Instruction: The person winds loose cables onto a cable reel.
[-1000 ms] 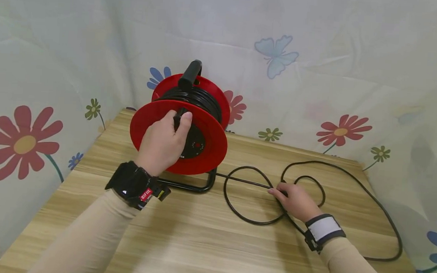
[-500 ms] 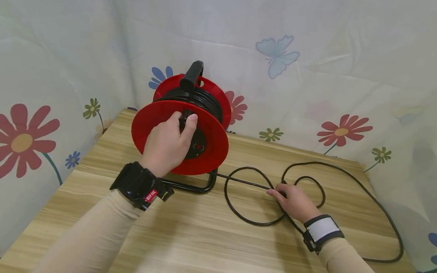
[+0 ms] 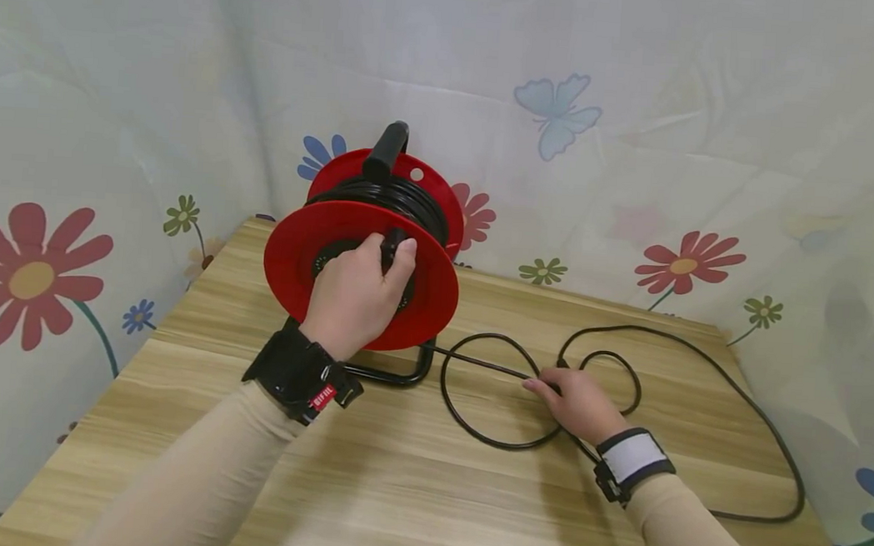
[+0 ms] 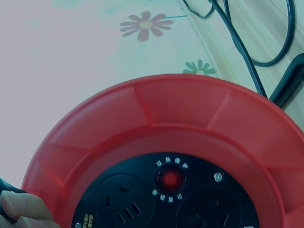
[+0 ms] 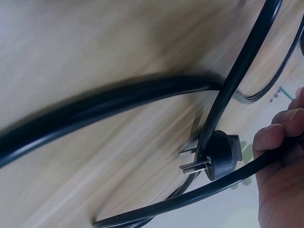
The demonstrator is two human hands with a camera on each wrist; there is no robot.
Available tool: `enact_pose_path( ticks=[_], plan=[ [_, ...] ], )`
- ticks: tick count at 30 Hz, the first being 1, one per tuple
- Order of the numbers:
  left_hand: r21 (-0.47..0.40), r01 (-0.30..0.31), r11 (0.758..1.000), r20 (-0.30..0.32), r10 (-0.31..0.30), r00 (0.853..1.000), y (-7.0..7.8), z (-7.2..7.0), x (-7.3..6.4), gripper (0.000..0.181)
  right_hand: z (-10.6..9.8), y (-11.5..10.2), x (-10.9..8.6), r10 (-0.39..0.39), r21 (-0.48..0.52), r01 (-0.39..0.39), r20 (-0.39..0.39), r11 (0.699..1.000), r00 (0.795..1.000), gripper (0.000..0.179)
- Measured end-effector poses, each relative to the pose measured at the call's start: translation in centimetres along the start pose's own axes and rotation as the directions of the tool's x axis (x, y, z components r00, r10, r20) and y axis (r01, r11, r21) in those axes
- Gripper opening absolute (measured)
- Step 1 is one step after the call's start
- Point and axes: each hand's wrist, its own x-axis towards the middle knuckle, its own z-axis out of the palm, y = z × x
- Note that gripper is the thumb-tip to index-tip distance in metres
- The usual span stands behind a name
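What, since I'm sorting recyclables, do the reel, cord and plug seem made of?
The reel looks like red plastic, semi-glossy, with moulded ridges. The cord seems sheathed in rubber or soft plastic: black, glossy, bending. The plug looks like grainy black plastic, its prongs shiny metal.

Head view: soft light; pale glare, diffuse shadows on near light-brown wood-grain table (image 3: 393,504). Left wrist: bluish cast, white floral-print sheet (image 4: 71,57) washed out. Right wrist: table blurred; sheen along glossy black cable (image 5: 118,99).
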Motion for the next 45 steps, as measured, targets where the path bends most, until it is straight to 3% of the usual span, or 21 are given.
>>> enact_pose_path(
  ticks=[11,17,29,45],
  plan=[
    [0.016,0.014,1.000,0.049,-0.015,0.999,0.7,1.1,-0.2,0.037,0.1,-0.9,0.6,0.010,0.014,-0.011,0.029,1.000,1.000,0.041],
    [0.041,-0.013,0.999,0.071,0.010,0.997,1.2,2.0,-0.6,0.038,0.5,-1.0,0.8,-0.005,0.003,0.004,0.020,1.000,1.000,0.041],
    [0.141,-0.036,0.989,0.118,0.019,0.993,1.5,4.3,-1.6,0.043,0.7,-2.9,2.0,-0.049,0.044,0.048,0.018,0.998,0.999,0.038],
    [0.133,-0.027,0.991,0.125,0.010,0.992,1.7,4.3,-1.6,0.044,0.8,-2.9,1.8,-0.036,0.073,0.034,0.018,0.997,0.999,0.039]
  ],
)
